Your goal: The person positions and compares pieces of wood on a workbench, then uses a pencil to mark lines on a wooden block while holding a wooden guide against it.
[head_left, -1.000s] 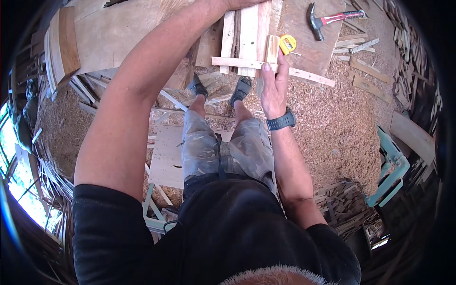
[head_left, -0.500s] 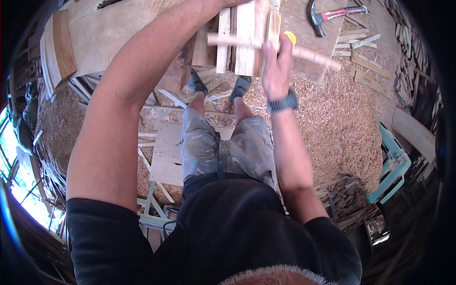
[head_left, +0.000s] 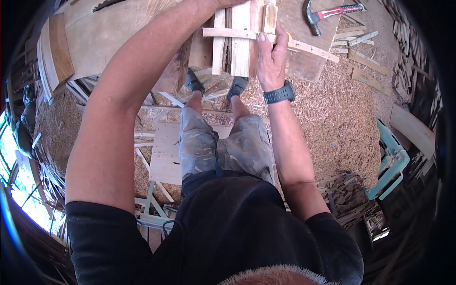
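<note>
My right hand [head_left: 271, 64], with a dark watch on its wrist, grips a thin wooden strip [head_left: 232, 33] between thumb and fingers. The strip lies crosswise over several rough boards [head_left: 241, 54] on the bench, its right end reaching past them. Beyond the strip, a short wood block [head_left: 270, 18] sits on the boards. Up at the top edge, my left hand [head_left: 230, 2] is at the far part of the boards; its fingers are cut off by the picture's rim. A small yellow thing [head_left: 289, 36] peeks out beside my right fingers, mostly hidden.
A claw hammer [head_left: 332, 13] with a red and black handle lies on the plywood bench top [head_left: 304, 61] at the right. Curved wood pieces [head_left: 61, 45] stand at the left. Sawdust and shavings [head_left: 327, 123] cover the floor, with offcuts [head_left: 363, 38] and a turquoise frame [head_left: 394, 161] at the right.
My right hand has moved slightly away from me with the strip. The strip, blurred and lower before, now shows sharply across the boards. My left arm has barely moved.
</note>
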